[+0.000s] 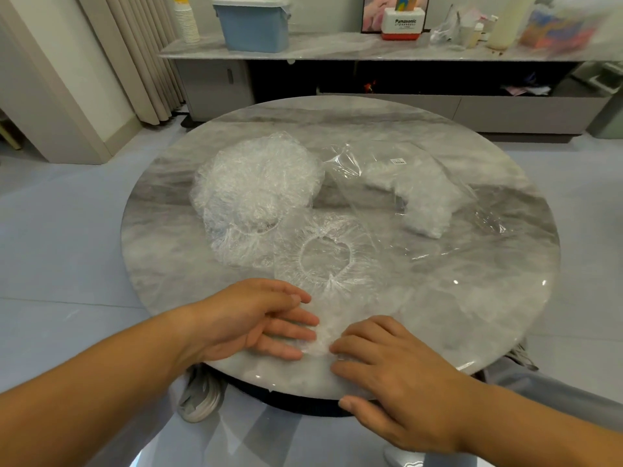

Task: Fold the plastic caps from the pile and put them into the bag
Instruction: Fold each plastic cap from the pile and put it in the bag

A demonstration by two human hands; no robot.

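A pile of crumpled clear plastic caps lies on the round marble table, left of centre. One cap lies spread flat in front of the pile, its elastic ring facing up. A clear bag holding folded white caps lies at the right. At the table's near edge a small folded cap sits between my hands. My left hand touches its left side with straight fingers. My right hand presses on its right side with fingers laid flat.
A low marble-topped cabinet stands behind the table with a blue bin, paper cups and boxes on it. Curtains hang at the left. My knees and a shoe show under the table's near edge.
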